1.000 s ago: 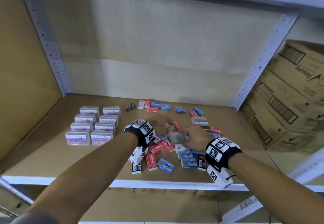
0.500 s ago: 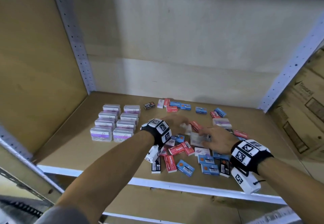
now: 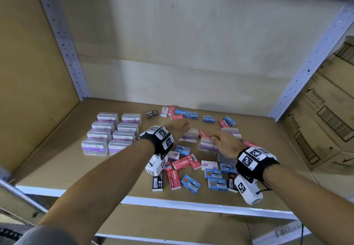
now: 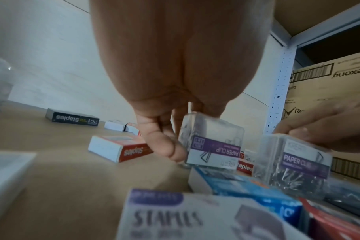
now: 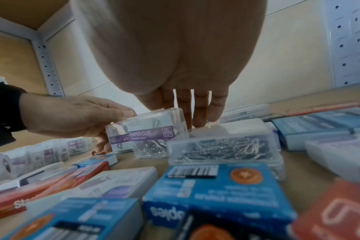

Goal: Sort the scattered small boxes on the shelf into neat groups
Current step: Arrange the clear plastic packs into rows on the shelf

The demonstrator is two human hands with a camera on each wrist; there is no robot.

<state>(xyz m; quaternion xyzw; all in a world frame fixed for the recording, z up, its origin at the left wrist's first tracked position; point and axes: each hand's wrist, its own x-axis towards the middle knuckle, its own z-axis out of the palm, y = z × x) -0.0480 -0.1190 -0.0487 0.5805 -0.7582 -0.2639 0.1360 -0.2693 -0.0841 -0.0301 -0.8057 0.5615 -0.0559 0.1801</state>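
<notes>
Nearest the shelf's white front edge [image 3: 191, 205], a loose scatter of blue staple boxes [image 3: 217, 184], red staple boxes [image 3: 174, 179] and a black one [image 3: 157, 183] is seen lying flat at mixed angles; a white staples box [image 4: 195, 216] fills the foreground of the left wrist view. Just beyond this scatter, the left hand [image 3: 177, 129] is seen pinching a clear paper-clip box [image 4: 213, 142], thumb on its near left side and fingers behind it, the box tilted up off the brown shelf board [image 3: 57, 158]; beside it, the right hand [image 3: 225, 143] is curled over a second clear paper-clip box [image 5: 154, 136], which is gripped from above; the two boxes are held close together, whether touching cannot be told. To the left, well apart from the hands, eight clear paper-clip boxes [image 3: 113, 133] are ranged in two neat columns. Along the back wall, a few more blue, red and black boxes [image 3: 180, 113] are strewn; cardboard cartons [image 3: 325, 122] stand beyond the right upright.
</notes>
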